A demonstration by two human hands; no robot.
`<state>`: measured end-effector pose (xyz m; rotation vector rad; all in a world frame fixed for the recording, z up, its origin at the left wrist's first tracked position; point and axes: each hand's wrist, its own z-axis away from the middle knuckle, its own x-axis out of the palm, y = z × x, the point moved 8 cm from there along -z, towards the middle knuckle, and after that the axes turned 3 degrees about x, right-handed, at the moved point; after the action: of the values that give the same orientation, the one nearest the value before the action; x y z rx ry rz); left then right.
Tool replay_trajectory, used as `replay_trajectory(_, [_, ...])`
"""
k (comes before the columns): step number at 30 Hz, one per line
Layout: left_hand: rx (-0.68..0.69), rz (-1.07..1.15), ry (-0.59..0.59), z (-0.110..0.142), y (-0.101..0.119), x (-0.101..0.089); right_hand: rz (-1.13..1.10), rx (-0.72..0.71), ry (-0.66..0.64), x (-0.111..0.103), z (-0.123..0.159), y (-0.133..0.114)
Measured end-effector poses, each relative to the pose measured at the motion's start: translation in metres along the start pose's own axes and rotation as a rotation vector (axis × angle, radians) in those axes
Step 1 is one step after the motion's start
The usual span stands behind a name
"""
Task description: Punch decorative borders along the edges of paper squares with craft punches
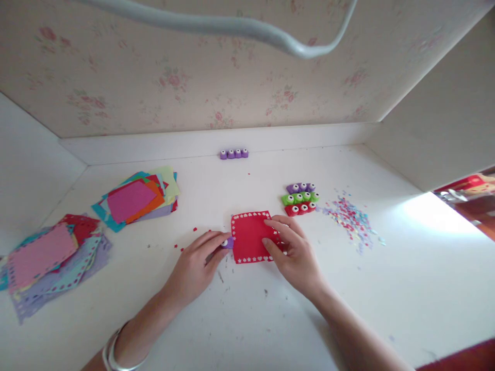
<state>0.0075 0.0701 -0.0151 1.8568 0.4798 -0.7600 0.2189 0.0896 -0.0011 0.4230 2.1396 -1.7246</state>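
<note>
A red paper square [250, 236] with small punched holes along its border lies flat on the white table [247, 319]. My left hand [198, 265] is closed on a small purple punch [228, 242] pressed against the square's left edge. The thumb and fingers of my right hand [292, 248] pinch the square's right edge. A few red paper bits [195, 229] lie scattered to the left of the square.
Rows of purple, green and red punches [300, 199] sit behind my right hand, with a heap of confetti [350, 219] beside them. More purple punches [234, 153] stand by the back wall. Coloured paper stacks [137, 200] and punched sheets [50, 257] lie on the left.
</note>
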Motion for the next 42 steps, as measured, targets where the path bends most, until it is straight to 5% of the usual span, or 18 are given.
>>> replay_trajectory(11, [0.073,-0.044,0.024,0.002,0.003,0.0,0.034,-0.003,-0.006,0.006,-0.001,0.0])
replay_trajectory(20, [0.083,-0.135,0.079,0.009,0.007,-0.005,0.259,-0.175,-0.1,0.014,0.006,-0.013])
replay_trajectory(26, [0.115,-0.187,0.05,0.012,0.012,-0.005,0.493,-0.319,-0.304,0.032,0.011,-0.014])
replay_trajectory(42, [0.113,-0.201,0.006,0.013,0.017,-0.004,0.512,-0.29,-0.333,0.032,0.01,-0.02])
